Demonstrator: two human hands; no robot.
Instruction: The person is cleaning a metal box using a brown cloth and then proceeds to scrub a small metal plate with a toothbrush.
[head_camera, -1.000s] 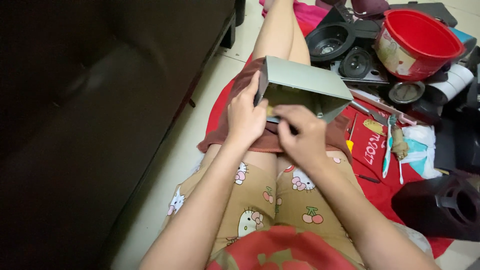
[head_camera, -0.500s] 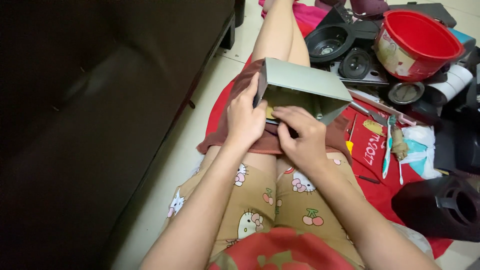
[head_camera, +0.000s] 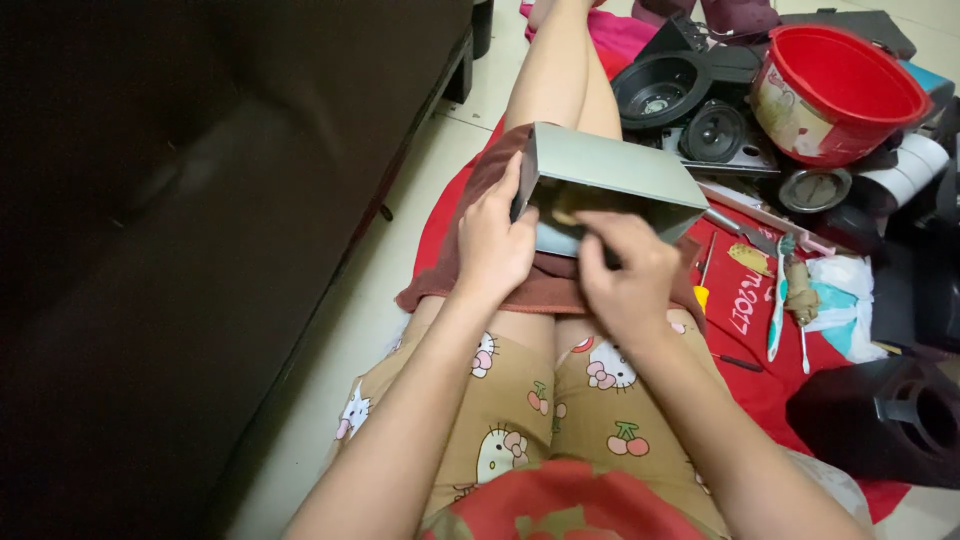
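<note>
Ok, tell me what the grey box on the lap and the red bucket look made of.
Grey box: probably thin sheet metal with a matte painted finish, going by its flat panels and crisp folded edges. Red bucket: likely plastic, since it is uniformly coloured, with a smooth moulded rim and a soft sheen.

Thing: a grey metal box (head_camera: 600, 170), an open-ended rectangular casing with flat, dull sides.
Pose: lying on its side, open end facing the person, top panel sloping away.
Place: between the two hands, gripped at its near left edge by the left hand (head_camera: 492, 245).
Inside: the right hand (head_camera: 625, 270) reaches into the opening, fingertips on something yellowish, possibly a cloth; too hidden to tell.
Support: a brown towel (head_camera: 545, 290) under the box and both hands.
</note>
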